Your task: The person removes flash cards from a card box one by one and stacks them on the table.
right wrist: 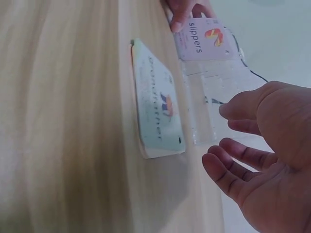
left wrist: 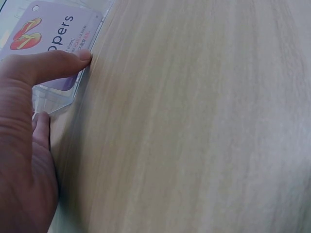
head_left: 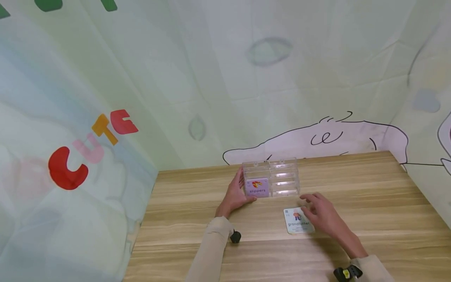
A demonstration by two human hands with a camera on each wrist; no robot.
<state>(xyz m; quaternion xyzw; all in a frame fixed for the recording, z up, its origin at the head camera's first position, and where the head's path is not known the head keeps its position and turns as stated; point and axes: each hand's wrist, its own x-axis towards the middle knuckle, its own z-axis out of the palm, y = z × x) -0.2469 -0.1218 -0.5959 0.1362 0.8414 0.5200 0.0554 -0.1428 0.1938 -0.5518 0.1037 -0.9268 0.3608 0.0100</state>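
Observation:
A clear plastic card rack (head_left: pixel 284 183) with two columns of slots stands near the table's back edge. In its lower left part sits a purple card stack (head_left: pixel 257 188) reading "slippers". My left hand (head_left: pixel 235 196) grips the rack's left side, its thumb (left wrist: pixel 63 65) across the front lower edge and the other fingers partly hidden behind. A pale green card stack (head_left: pixel 297 221) reading "grandfather" lies flat on the table in front of the rack. Over its right edge hovers my right hand (head_left: pixel 324 213), fingers loosely bent and apart, holding nothing; the right wrist view shows a gap between hand and cards.
The wood-grain table (head_left: pixel 183 207) reaches back to a printed cloth backdrop (head_left: pixel 211 78) that rises behind it and along the left. A dark device (head_left: pixel 347 273) is strapped on the right wrist, and another (head_left: pixel 235 236) shows by the left cuff.

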